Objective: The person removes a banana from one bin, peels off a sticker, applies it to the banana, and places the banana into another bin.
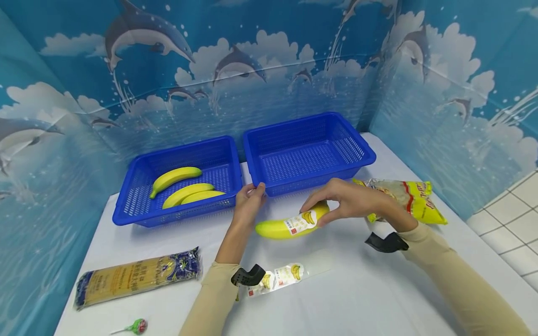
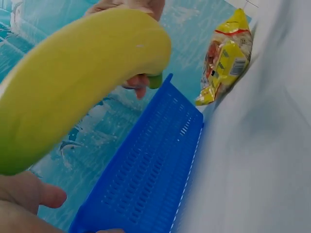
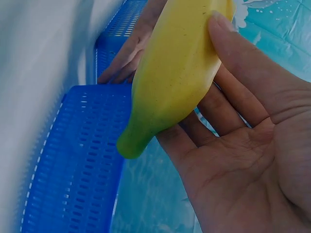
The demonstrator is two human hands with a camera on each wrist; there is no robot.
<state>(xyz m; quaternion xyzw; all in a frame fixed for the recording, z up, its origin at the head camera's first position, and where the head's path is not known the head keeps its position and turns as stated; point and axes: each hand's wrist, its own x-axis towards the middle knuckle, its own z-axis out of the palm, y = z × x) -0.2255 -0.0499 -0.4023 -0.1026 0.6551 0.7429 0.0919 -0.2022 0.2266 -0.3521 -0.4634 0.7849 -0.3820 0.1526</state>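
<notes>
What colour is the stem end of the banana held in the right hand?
The stem end is green, clearest in the right wrist view.

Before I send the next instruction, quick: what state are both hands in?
Left hand: looks open, near the empty blue basket's front-left corner; contact can't be told.
Right hand: closed, holding a labelled banana.

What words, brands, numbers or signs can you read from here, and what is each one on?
None reads clearly enough to quote.
Label on the held banana: small characters beside a red square mark, unreadable.
Label strip: same, too small.
Noodle packet: lettering blurred.
Yellow bag: red letters, too unclear.
Barcode on that bag: no digits legible.
</notes>
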